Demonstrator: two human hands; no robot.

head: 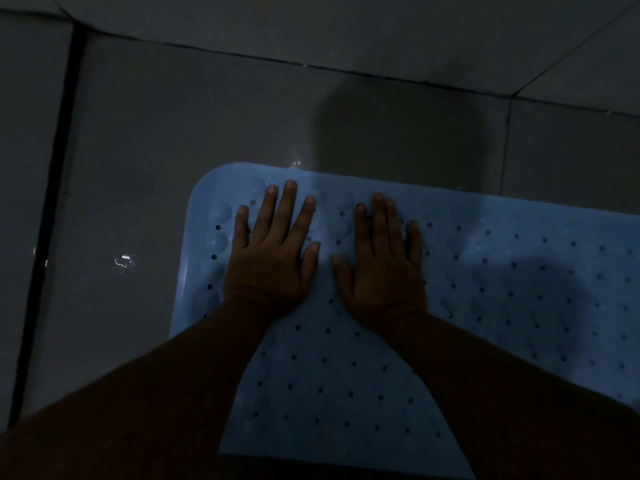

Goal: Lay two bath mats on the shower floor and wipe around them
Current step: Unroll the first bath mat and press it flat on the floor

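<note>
Left hand [273, 251] and right hand [381, 261] lie palm down, fingers straight and slightly spread, pressing flat on the blue bath mat [502, 289] near its far left corner. The mat is pale blue, rounded at the corner, dotted with rows of small round holes, with faint suction-cup bumps along its left edge. It lies flat on the grey tiled shower floor [156, 168], long axis running left to right, passing out of view at right. Wet glints [124, 261] mark the floor left of the mat; dark grout lines cross beyond.
</note>
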